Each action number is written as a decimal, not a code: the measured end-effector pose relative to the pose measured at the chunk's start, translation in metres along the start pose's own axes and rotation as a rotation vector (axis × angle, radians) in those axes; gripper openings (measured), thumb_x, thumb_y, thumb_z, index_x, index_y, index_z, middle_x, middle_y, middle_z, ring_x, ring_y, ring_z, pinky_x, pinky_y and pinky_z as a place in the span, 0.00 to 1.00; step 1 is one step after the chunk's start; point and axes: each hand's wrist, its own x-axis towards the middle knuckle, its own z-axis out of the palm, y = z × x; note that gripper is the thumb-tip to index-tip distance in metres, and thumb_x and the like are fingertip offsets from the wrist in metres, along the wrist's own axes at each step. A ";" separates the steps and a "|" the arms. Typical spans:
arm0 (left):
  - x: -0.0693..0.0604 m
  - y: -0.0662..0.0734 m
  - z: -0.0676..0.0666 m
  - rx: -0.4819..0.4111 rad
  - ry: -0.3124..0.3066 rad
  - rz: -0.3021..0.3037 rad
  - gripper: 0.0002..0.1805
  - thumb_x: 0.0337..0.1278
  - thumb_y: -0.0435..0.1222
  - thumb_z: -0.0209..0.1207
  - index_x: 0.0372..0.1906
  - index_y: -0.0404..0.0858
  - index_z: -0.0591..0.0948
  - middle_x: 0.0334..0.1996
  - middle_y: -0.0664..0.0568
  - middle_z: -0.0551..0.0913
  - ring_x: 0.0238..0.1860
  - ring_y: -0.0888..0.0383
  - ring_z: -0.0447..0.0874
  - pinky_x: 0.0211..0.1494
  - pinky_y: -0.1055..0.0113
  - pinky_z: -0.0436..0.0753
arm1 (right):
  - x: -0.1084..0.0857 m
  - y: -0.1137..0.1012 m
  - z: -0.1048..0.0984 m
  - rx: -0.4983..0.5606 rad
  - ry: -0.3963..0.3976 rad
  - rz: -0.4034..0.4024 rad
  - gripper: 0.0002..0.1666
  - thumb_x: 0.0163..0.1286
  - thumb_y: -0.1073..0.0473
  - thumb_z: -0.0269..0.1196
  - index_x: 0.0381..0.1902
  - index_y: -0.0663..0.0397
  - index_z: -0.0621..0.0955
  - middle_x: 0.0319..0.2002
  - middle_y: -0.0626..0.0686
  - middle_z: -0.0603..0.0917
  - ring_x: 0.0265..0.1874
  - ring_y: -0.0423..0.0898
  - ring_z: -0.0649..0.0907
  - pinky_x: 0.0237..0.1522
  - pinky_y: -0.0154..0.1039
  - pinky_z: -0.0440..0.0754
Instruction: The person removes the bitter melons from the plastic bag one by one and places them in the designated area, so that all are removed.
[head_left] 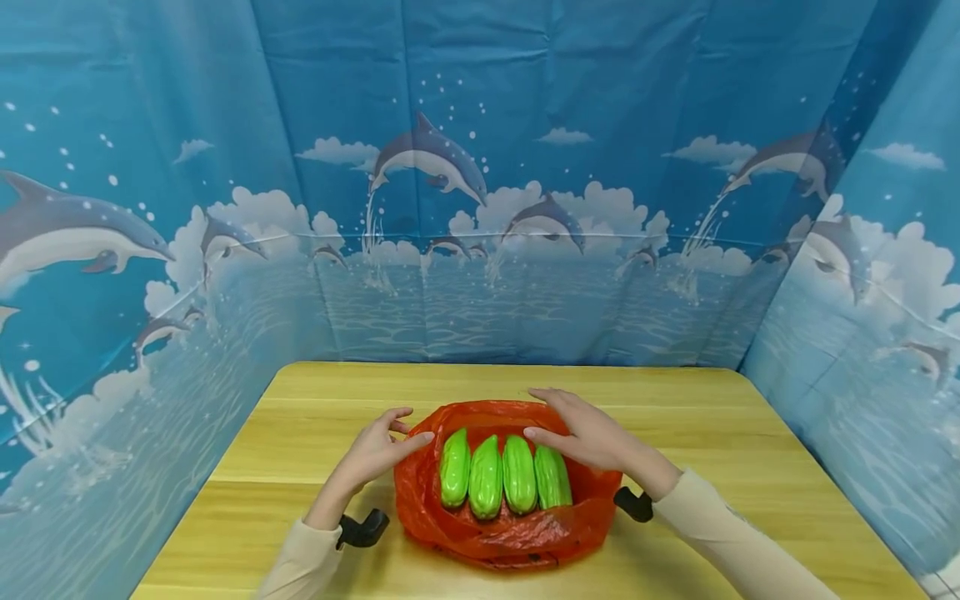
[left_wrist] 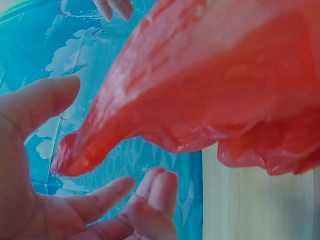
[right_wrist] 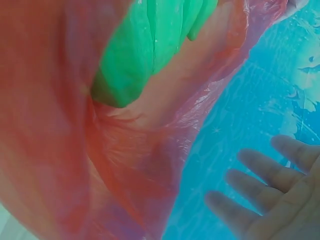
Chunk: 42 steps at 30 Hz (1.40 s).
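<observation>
A red plastic bag (head_left: 510,546) lies on the table with its mouth spread wide. Inside it, side by side, are several glossy green, ridged, gourd-like vegetables (head_left: 486,479). My left hand (head_left: 378,450) is at the bag's left rim, thumb and fingers apart; in the left wrist view a fold of the bag (left_wrist: 82,152) sits between them without being pinched. Over the bag's right side is my right hand (head_left: 585,433), its thumb near the vegetables. In the right wrist view its fingers (right_wrist: 265,170) are spread, apart from the red film. Neither hand holds anything.
The bag rests on a light wooden table (head_left: 675,417). A blue curtain (head_left: 480,308) printed with dolphins and clouds hangs behind the table and along both sides. Black wrist mounts (head_left: 363,529) are worn below the hands, close to the bag's sides.
</observation>
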 end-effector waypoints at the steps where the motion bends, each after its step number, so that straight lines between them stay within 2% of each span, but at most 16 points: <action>1: 0.000 0.000 0.001 -0.010 0.003 -0.010 0.42 0.48 0.57 0.66 0.65 0.39 0.68 0.44 0.47 0.77 0.37 0.53 0.76 0.36 0.60 0.77 | -0.001 0.001 0.000 0.016 0.001 0.004 0.43 0.67 0.29 0.50 0.71 0.46 0.62 0.68 0.54 0.64 0.66 0.55 0.64 0.61 0.59 0.61; 6: -0.002 0.000 0.006 -0.038 0.009 -0.036 0.43 0.48 0.56 0.67 0.65 0.36 0.68 0.30 0.48 0.74 0.25 0.56 0.70 0.26 0.63 0.70 | -0.002 0.002 0.001 0.075 0.021 0.011 0.41 0.68 0.31 0.50 0.69 0.50 0.65 0.66 0.52 0.67 0.64 0.53 0.67 0.60 0.57 0.64; 8: -0.003 -0.002 0.008 -0.050 0.003 -0.045 0.42 0.48 0.56 0.66 0.64 0.35 0.68 0.27 0.48 0.75 0.22 0.56 0.70 0.25 0.63 0.70 | -0.003 0.003 0.003 0.096 0.030 0.007 0.41 0.68 0.32 0.50 0.68 0.52 0.67 0.64 0.53 0.70 0.62 0.52 0.70 0.59 0.55 0.67; 11: -0.004 -0.006 0.011 -0.078 -0.006 -0.055 0.41 0.49 0.56 0.66 0.62 0.34 0.69 0.25 0.48 0.78 0.22 0.57 0.74 0.25 0.63 0.73 | -0.005 0.004 0.006 0.116 0.036 0.005 0.40 0.69 0.32 0.50 0.66 0.55 0.69 0.61 0.53 0.73 0.58 0.50 0.74 0.57 0.54 0.70; 15: -0.006 -0.011 0.015 -0.112 -0.009 -0.061 0.39 0.50 0.56 0.65 0.59 0.33 0.70 0.29 0.48 0.82 0.26 0.56 0.80 0.29 0.62 0.78 | -0.006 0.004 0.009 0.127 0.037 0.007 0.38 0.69 0.33 0.50 0.63 0.56 0.72 0.59 0.54 0.76 0.56 0.50 0.75 0.55 0.53 0.72; 20: -0.007 -0.015 0.017 -0.116 0.009 -0.049 0.34 0.51 0.56 0.64 0.48 0.32 0.73 0.25 0.49 0.82 0.24 0.56 0.80 0.30 0.64 0.79 | -0.007 0.004 0.012 0.120 0.039 0.022 0.34 0.70 0.34 0.50 0.57 0.54 0.78 0.53 0.49 0.80 0.51 0.47 0.79 0.51 0.50 0.75; 25: -0.006 -0.016 0.020 -0.091 0.048 -0.028 0.27 0.52 0.56 0.63 0.34 0.35 0.73 0.18 0.52 0.75 0.19 0.58 0.74 0.24 0.66 0.73 | -0.008 0.006 0.015 0.118 0.047 0.060 0.29 0.70 0.34 0.50 0.51 0.49 0.80 0.44 0.43 0.82 0.41 0.41 0.81 0.46 0.47 0.77; 29: -0.006 -0.016 0.022 -0.105 0.051 -0.009 0.25 0.54 0.55 0.62 0.28 0.37 0.73 0.17 0.52 0.73 0.19 0.58 0.73 0.23 0.67 0.71 | -0.009 0.009 0.017 0.136 0.046 0.092 0.28 0.69 0.35 0.52 0.47 0.51 0.81 0.38 0.43 0.82 0.35 0.39 0.81 0.40 0.43 0.78; 37: -0.005 -0.015 0.022 -0.206 -0.030 0.019 0.24 0.59 0.54 0.59 0.35 0.35 0.78 0.21 0.47 0.80 0.22 0.55 0.80 0.26 0.65 0.79 | -0.008 0.010 0.020 0.136 0.092 0.207 0.28 0.64 0.41 0.62 0.46 0.60 0.81 0.33 0.46 0.82 0.29 0.39 0.79 0.33 0.39 0.78; 42: -0.007 -0.018 0.022 -0.261 -0.058 0.031 0.23 0.61 0.52 0.58 0.39 0.33 0.80 0.24 0.45 0.82 0.24 0.52 0.82 0.28 0.63 0.81 | -0.008 0.010 0.021 0.152 0.072 0.245 0.30 0.62 0.41 0.64 0.47 0.62 0.81 0.30 0.47 0.81 0.26 0.40 0.78 0.30 0.39 0.77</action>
